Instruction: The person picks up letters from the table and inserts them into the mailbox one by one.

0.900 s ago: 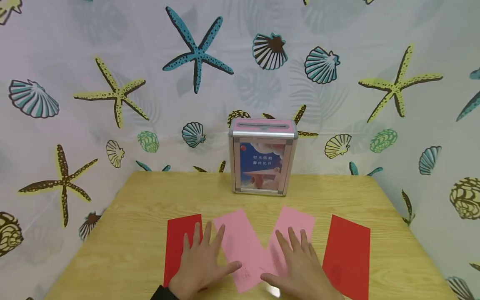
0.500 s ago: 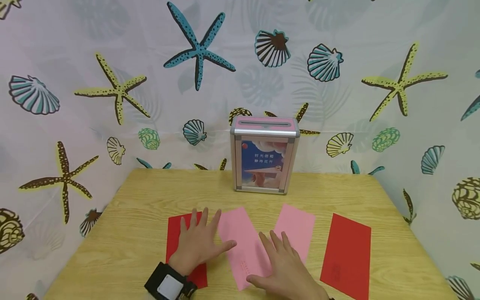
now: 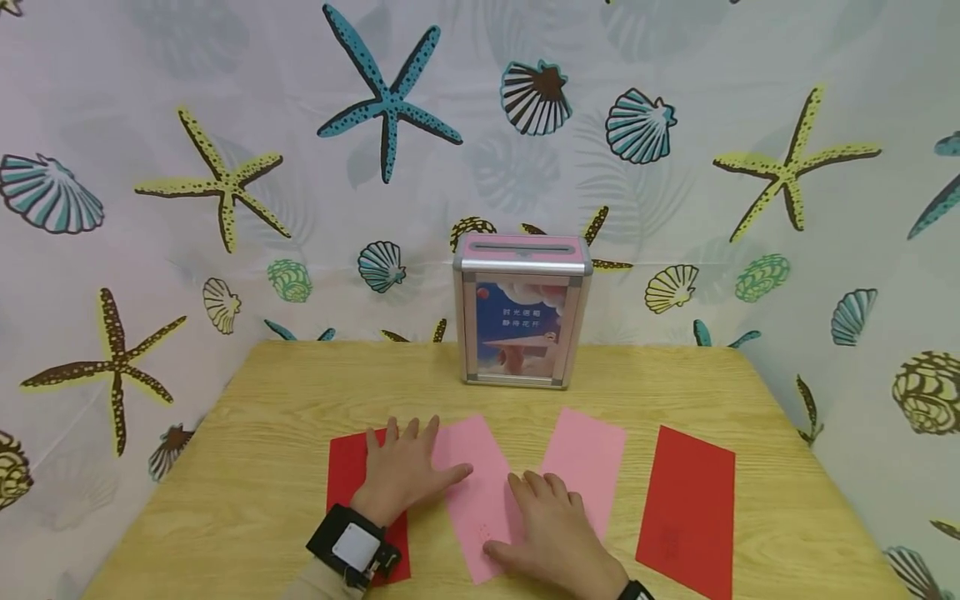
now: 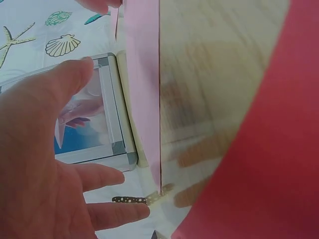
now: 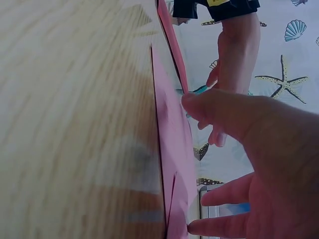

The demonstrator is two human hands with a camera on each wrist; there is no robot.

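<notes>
Two pink envelopes and two red ones lie on the table. In the head view my left hand (image 3: 405,477), fingers spread, is over the left red envelope (image 3: 345,477) and the edge of the left pink envelope (image 3: 474,446). My right hand (image 3: 557,529), its fingers loosely bent, is over the lower part of the two pink envelopes, hiding where they meet; the right pink envelope (image 3: 588,454) reaches out beyond its fingers. In the right wrist view a fingertip is at the pink paper (image 5: 174,144); contact is unclear. Neither hand grips anything.
A pink and silver box (image 3: 521,325) with a slot in its top stands at the table's back. The right red envelope (image 3: 688,508) lies right of my right hand. A patterned cloth (image 3: 480,192) hangs behind and along both sides of the wooden table (image 3: 300,392).
My left hand has moved forward a little. The right hand has shifted left, from the right pink envelope towards the left one, and its fingers are more bent and closer together.
</notes>
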